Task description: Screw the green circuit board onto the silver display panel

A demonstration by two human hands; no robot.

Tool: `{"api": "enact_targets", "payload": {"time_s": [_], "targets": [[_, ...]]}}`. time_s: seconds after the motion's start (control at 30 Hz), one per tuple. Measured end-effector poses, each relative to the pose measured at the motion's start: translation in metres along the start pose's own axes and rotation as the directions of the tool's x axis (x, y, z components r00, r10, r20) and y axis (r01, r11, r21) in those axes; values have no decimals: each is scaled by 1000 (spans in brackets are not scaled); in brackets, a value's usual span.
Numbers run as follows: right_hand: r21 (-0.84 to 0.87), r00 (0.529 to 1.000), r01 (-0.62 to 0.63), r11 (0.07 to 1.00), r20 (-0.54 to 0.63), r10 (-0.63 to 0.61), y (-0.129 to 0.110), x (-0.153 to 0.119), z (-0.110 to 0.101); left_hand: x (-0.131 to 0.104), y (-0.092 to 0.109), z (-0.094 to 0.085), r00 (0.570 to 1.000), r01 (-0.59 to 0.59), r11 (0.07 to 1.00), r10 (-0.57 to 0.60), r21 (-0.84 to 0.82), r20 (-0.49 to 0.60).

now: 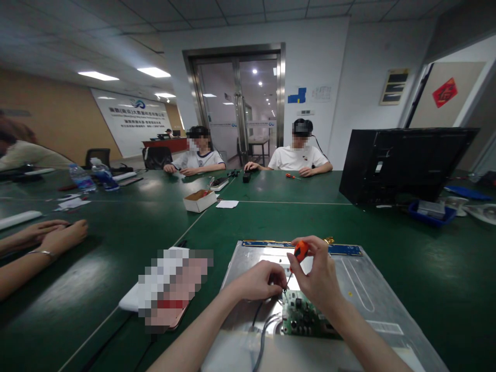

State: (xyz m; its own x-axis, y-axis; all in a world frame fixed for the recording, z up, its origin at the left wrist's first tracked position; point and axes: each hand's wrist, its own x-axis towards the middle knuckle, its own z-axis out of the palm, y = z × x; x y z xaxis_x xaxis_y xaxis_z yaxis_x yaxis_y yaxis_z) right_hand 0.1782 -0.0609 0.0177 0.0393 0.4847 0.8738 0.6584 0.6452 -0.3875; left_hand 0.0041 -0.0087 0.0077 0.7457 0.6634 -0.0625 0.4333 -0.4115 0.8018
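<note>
My right hand point(320, 274) grips the orange and black handle of a screwdriver point(301, 251), held at a slant with its shaft pointing down. The tip reaches the upper left corner of a green circuit board point(304, 315). Right beside the tip, my left hand point(263, 279) has its fingers pinched together; what they hold, if anything, is hidden. Under the board lies a large silver metal panel point(356, 289) with a blue strip point(344, 250) along its far edge. A grey cable point(262, 336) runs across the panel next to the board. My right forearm covers part of the board.
Left of the panel lie a white object point(129, 297) and a pink phone-like object point(182, 305), partly blurred out. A small white box point(199, 200) stands farther off. A black monitor point(406, 163) and blue tray point(432, 213) are at right. Another person's hands point(58, 237) rest at left; two people sit opposite.
</note>
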Motion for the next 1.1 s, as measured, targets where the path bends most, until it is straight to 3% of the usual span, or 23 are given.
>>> {"api": "enact_targets", "payload": {"time_s": [0.43, 0.67, 1.1], "targets": [[-32, 993, 55, 998, 106, -52, -5, 2, -3, 4, -3, 0, 1000, 0, 1000, 0, 0, 23], [-14, 999, -20, 1000, 35, 21, -2, -1, -1, 2, 0, 0, 1000, -2, 1000, 2, -1, 9], [-43, 998, 36, 998, 46, -34, -6, 4, -4, 2, 0, -1, 1000, -14, 1000, 14, -9, 15]]}}
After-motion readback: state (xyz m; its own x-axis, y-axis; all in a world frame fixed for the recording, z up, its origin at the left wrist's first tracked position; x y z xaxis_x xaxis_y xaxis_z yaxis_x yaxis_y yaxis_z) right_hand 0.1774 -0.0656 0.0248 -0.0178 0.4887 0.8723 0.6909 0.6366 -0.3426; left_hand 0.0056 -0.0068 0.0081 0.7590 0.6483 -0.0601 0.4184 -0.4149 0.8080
